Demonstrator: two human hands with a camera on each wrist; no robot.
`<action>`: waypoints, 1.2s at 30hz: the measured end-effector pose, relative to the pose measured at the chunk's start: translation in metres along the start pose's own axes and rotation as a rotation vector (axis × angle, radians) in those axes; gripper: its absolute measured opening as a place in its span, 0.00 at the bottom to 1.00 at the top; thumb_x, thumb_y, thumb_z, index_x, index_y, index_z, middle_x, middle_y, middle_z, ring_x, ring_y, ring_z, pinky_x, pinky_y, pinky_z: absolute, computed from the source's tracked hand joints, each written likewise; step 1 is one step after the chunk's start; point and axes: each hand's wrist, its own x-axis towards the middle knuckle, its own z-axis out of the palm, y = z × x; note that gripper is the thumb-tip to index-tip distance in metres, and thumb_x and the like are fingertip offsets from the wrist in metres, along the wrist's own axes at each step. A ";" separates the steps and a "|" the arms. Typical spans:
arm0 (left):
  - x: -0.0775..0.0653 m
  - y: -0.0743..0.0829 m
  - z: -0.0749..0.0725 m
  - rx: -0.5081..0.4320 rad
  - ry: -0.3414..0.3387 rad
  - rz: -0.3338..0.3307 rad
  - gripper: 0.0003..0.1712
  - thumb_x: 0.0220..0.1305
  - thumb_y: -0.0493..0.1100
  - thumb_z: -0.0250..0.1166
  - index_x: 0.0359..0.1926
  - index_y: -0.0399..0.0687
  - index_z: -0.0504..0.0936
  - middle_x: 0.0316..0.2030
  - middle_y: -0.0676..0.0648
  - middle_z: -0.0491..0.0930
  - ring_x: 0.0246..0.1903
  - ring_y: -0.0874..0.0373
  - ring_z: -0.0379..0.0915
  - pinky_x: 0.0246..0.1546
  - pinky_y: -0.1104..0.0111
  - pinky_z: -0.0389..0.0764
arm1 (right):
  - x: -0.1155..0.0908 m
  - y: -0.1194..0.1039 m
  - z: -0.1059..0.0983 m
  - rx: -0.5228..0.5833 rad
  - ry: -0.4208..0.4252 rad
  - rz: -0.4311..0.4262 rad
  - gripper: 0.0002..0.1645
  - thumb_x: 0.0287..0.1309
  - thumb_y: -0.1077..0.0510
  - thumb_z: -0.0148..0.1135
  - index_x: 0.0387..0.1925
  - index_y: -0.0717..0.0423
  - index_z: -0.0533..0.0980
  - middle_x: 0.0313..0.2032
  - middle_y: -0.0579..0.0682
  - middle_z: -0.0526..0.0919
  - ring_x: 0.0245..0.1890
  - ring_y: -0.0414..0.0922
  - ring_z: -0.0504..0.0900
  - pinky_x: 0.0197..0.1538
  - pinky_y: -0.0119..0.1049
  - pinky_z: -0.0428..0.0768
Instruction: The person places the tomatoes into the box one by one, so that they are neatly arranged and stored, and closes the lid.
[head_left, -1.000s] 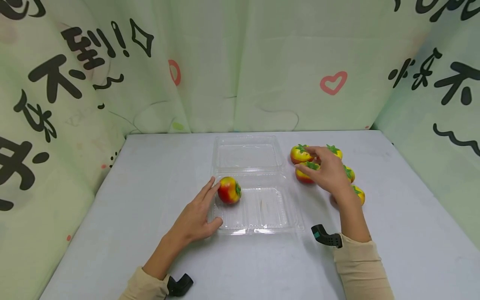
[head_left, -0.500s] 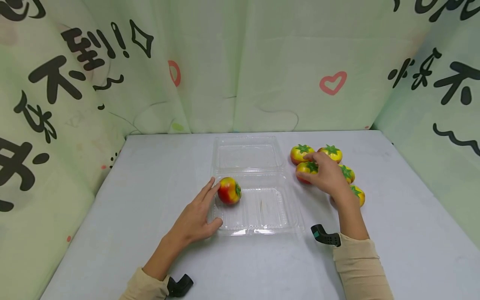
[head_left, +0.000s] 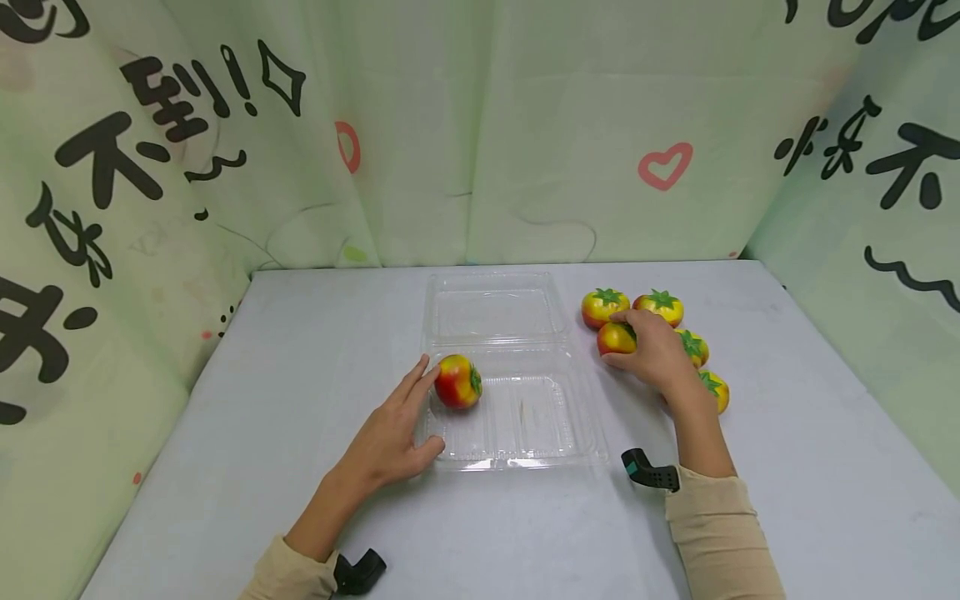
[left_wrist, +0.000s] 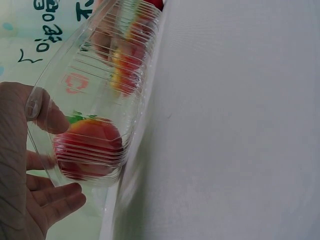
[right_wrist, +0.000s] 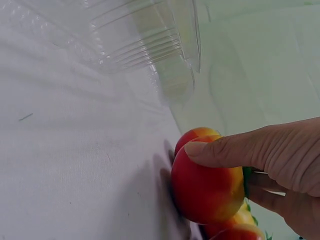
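Observation:
My right hand (head_left: 652, 350) pinches a red-and-yellow fruit with a green leafy top (head_left: 616, 339), right of the clear plastic box. In the right wrist view the thumb lies across the red side of that fruit (right_wrist: 207, 185), with other fingers behind it. My left hand (head_left: 393, 429), its fingers extended, rests along the left edge of the open clear plastic clamshell box (head_left: 525, 417). One similar fruit (head_left: 458, 382) lies on its side in the box's left rear part, near my left fingertips. In the left wrist view the thumb overlaps the box wall (left_wrist: 95, 95).
Several more fruits surround my right hand: one at the back left (head_left: 604, 308), one at the back right (head_left: 660, 307), and others partly hidden by the hand. The box's lid (head_left: 495, 308) lies folded back on the white table (head_left: 322, 333). Printed curtains (head_left: 562, 125) enclose the table.
My right thumb and fingers have closed in on the fruit, which has shifted slightly right. The left hand and the fruit in the box have stayed in place.

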 end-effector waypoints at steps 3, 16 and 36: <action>0.000 0.000 0.000 0.005 0.001 0.001 0.46 0.52 0.41 0.62 0.75 0.37 0.64 0.77 0.37 0.57 0.69 0.41 0.69 0.61 0.48 0.79 | 0.000 0.000 0.000 -0.014 -0.001 -0.001 0.37 0.59 0.60 0.73 0.66 0.69 0.69 0.65 0.70 0.70 0.64 0.66 0.66 0.72 0.67 0.62; 0.000 -0.001 0.000 0.011 0.003 0.002 0.46 0.52 0.41 0.63 0.75 0.37 0.65 0.77 0.37 0.58 0.69 0.41 0.69 0.61 0.48 0.79 | -0.001 0.000 0.000 -0.030 0.039 -0.010 0.35 0.59 0.59 0.73 0.64 0.68 0.71 0.63 0.69 0.74 0.60 0.65 0.70 0.69 0.67 0.65; 0.000 0.000 0.001 0.003 0.005 -0.002 0.46 0.53 0.41 0.63 0.75 0.38 0.64 0.77 0.38 0.58 0.69 0.42 0.69 0.61 0.48 0.78 | -0.011 -0.017 -0.011 0.010 0.128 -0.112 0.34 0.59 0.56 0.74 0.62 0.67 0.73 0.59 0.67 0.77 0.56 0.63 0.74 0.64 0.64 0.72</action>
